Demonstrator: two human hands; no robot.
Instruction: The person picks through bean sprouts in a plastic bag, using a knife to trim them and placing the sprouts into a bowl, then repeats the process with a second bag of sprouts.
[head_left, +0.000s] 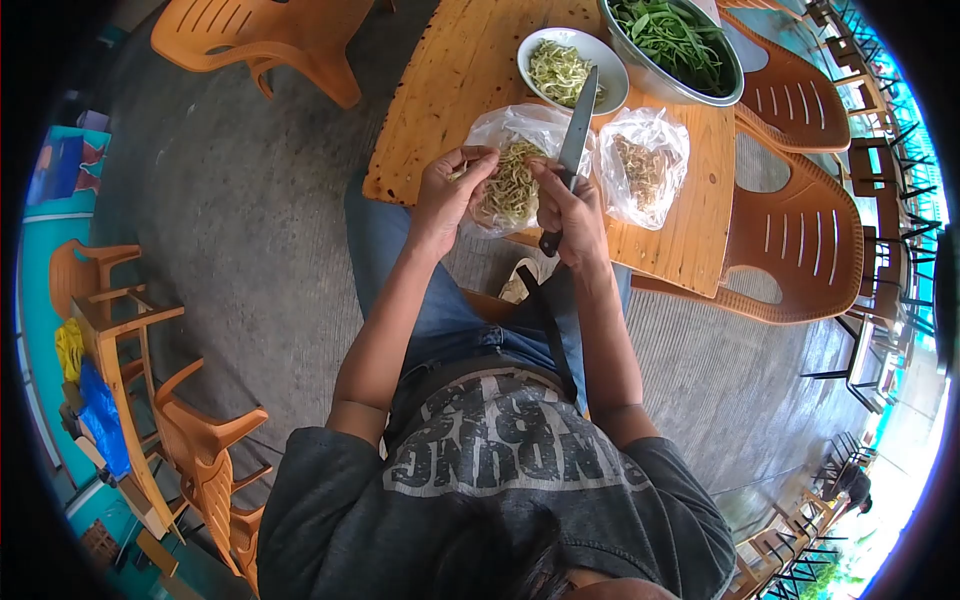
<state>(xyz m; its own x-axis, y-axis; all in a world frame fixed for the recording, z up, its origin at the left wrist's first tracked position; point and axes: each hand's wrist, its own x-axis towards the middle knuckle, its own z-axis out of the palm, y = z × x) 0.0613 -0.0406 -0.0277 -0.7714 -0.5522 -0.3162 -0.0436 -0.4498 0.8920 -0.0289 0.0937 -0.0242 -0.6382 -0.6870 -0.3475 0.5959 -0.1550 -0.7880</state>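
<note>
The left hand's point(447, 195) grip pinches pale bean sprouts point(512, 185); the right hand's point(572, 215) clasps a black-handled steel knife point(573, 148). The round white bowl point(560, 32) looks half filled; the clear plastic bag point(495, 125) holds plenty.

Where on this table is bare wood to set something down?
The widest bare patch of the table lies left of the white bowl and the sprout bag, beyond the left hand holding sprouts. A narrow strip runs between the second bag and the near edge. Crowded: around the metal bowl and the knife in the right hand.
</note>
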